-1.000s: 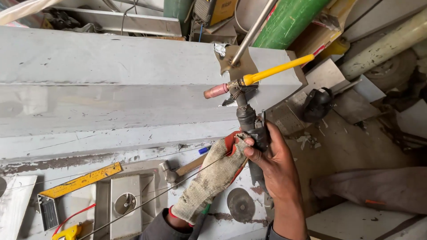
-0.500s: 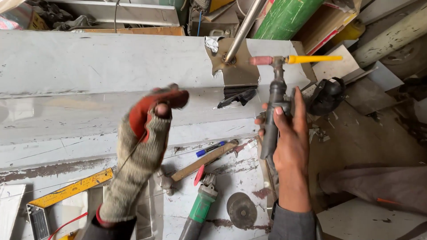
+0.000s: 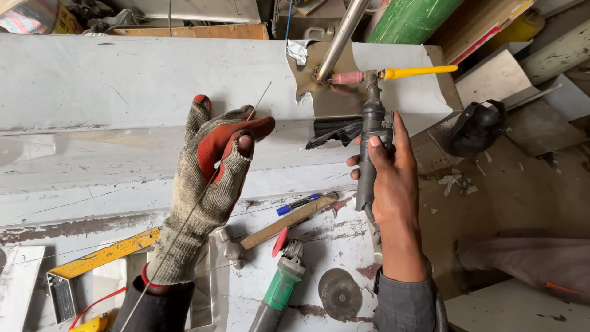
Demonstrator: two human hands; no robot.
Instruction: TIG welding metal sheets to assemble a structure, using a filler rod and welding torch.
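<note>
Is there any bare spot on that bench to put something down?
Yes: the broad white panel left of the gloved left hand, above the yellow level. It is crowded between the hands: wooden-handled hammer, green angle grinder, grey disc. The bare right hand grips the welding torch.

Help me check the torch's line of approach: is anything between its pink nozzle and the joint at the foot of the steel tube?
Nothing visible. The right hand holds the torch, and its pink nozzle already sits against the joint where the steel tube meets the metal plate.
</note>
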